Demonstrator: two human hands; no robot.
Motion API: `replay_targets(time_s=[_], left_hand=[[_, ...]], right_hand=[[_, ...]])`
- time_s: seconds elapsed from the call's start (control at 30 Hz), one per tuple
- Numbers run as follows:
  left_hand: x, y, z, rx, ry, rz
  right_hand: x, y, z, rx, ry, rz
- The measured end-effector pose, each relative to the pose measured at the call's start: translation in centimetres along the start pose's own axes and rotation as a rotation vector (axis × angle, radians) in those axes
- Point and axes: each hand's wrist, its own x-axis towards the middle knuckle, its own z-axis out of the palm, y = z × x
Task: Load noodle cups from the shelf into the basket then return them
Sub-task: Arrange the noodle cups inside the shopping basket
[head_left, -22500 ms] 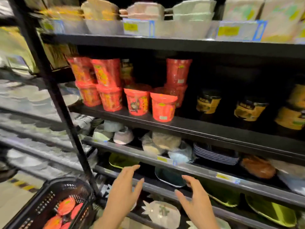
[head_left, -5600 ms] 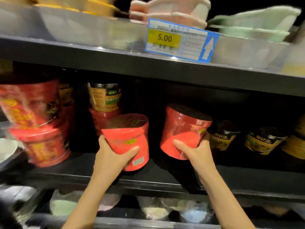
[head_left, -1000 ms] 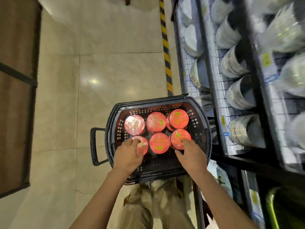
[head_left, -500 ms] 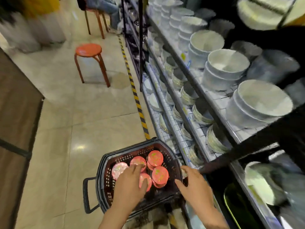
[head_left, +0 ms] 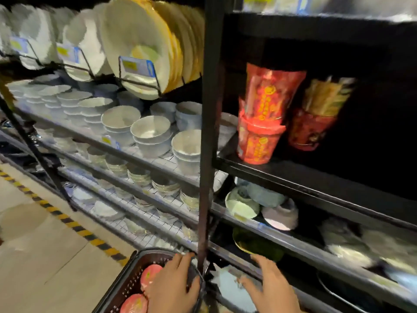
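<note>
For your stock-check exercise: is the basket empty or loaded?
Loaded: the basket holds red-lidded noodle cups; two lids show.

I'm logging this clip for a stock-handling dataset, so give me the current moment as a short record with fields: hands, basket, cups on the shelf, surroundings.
left hand: open, over the basket, fingers spread, gripping nothing
right hand: open, in front of the lower shelves, holding nothing
basket: dark, on the floor by the black upright post; at least two red-lidded noodle cups visible inside
shelf cups: two red noodle cups stacked at the shelf's left end; another stack behind, blurred
surroundings: white bowls on wire shelves to the left
</note>
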Motion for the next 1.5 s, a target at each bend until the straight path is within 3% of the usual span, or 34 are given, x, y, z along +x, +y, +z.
replay_targets(time_s=[0.2, 0.47, 0.7, 1.03, 1.17, 1.5], left_hand=[[5.3, 6.5, -2.3, -0.089, 0.191, 0.227], [15.5, 13.6, -5.0, -0.309, 0.369, 0.239], [22.4, 16.5, -5.8, -0.619, 0.387, 0.115], [24.1, 17.4, -5.3, -0.678, 0.274, -0.009], [24.0, 17.5, -5.4, -0.664, 0.287, -0.035], [21.2, 16.7, -6.9, -0.742, 0.386, -0.051]], right_hand=[[0.4, 1.7, -6.2, 0.042, 0.228, 0.056], [7.3, 1.4, -15.3, 0.095, 0.510, -0.094], [13.2, -3.5, -21.7, 0.263, 0.459, -0.212], [16.8, -9.3, -23.2, 0.461, 0.170, -0.288], [18.5, -9.1, -22.5, 0.581, 0.366, -0.401], [15.7, -5.7, -25.2, 0.696, 0.439, -0.429]])
